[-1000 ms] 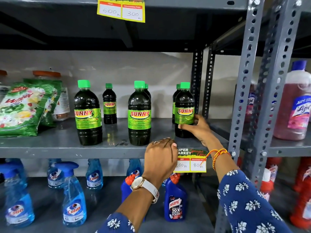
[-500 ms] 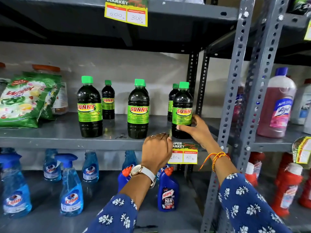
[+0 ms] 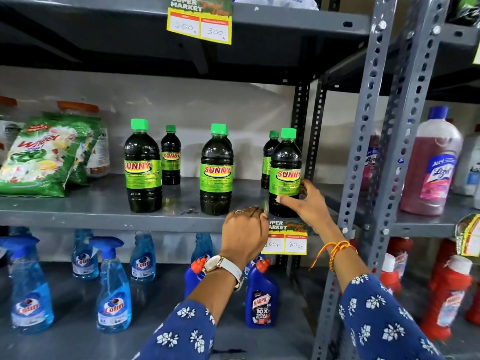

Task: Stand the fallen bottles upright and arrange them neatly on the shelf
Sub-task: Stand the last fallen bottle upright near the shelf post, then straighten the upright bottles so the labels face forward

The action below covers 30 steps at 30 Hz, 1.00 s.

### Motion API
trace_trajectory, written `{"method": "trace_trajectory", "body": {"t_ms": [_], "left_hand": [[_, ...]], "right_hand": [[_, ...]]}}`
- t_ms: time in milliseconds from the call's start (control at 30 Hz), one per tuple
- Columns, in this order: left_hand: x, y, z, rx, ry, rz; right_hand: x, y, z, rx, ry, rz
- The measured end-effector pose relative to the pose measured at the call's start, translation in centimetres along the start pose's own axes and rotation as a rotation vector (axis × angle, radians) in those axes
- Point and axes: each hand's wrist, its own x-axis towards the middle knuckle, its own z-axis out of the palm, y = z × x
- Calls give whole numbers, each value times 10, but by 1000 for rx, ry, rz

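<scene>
Several dark Sunny bottles with green caps stand upright on the grey middle shelf (image 3: 91,209). The front row holds a left bottle (image 3: 142,167), a middle bottle (image 3: 217,170) and a right bottle (image 3: 284,175). Smaller-looking ones stand behind, at the back left (image 3: 170,157) and back right (image 3: 268,157); another is mostly hidden behind the middle bottle. My right hand (image 3: 306,201) grips the lower part of the right front bottle. My left hand (image 3: 244,235) rests with curled fingers on the shelf's front edge, holding nothing.
Green detergent packets (image 3: 44,154) lie at the shelf's left. A price tag (image 3: 285,240) hangs on the front edge. Blue spray bottles (image 3: 113,289) and Harpic bottles (image 3: 261,300) stand below. A perforated steel post (image 3: 363,157) borders the right, with a pink Lizol bottle (image 3: 431,165) beyond.
My view has shifted slightly up and right. My right hand stays on the right front bottle and my left hand stays at the shelf edge; no bottle has visibly moved.
</scene>
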Motion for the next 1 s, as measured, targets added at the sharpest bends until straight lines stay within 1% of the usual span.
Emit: {"method": "trace_trajectory", "body": {"t_ms": [167, 233, 300, 333, 367, 400, 433, 467, 500, 533, 567, 600, 633, 667, 700, 767, 833, 867, 933, 1000], "left_hand": [[0, -1, 3, 28, 24, 7], [1, -1, 1, 33, -22, 10], [2, -3, -3, 9, -100, 50], [2, -8, -8, -78, -136, 73], [0, -14, -18, -214, -153, 80], [-2, -22, -32, -334, -134, 81], [-6, -33, -47, -400, -36, 84], [-8, -47, -64, -398, 140, 80], [-10, -64, -79, -344, 358, 58], [-9, -83, -92, -274, 564, 1], [-5, -103, -104, -209, 717, -92], [1, -121, -114, -187, 789, -212], [5, -136, -123, -222, 776, -343], [7, -148, -127, -296, 702, -457], [7, -159, -128, -363, 601, -533], [3, -177, -122, -386, 386, -619], [-2, -191, -114, -280, 219, -664], [-3, -197, -110, -204, 170, -668], [2, -203, -106, -86, 122, -668], [4, -207, -104, -42, 91, -673]], "right_hand": [[-1, -1, 1, -8, 12, -12], [0, -1, 2, -23, 2, -6], [1, -2, 2, 7, -16, 20], [-1, -4, 2, 72, -16, 32], [-5, -5, 2, 128, 11, 21], [-10, -7, 3, 127, 80, -38], [-19, -10, 4, 77, 177, -147], [-28, -17, 10, 46, 273, -291], [-35, -26, 18, 66, 339, -425], [-39, -34, 29, 105, 341, -514], [-41, -46, 42, 146, 289, -551], [-40, -57, 55, 177, 207, -529], [-36, -68, 69, 196, 115, -453], [-31, -75, 82, 196, 19, -349], [-24, -78, 93, 186, -70, -231], [-11, -74, 112, 190, -206, -52], [-1, -63, 122, 189, -317, -7], [3, -59, 125, 189, -359, -16], [8, -55, 124, 202, -422, -55], [10, -51, 122, 192, -458, -89]]}}
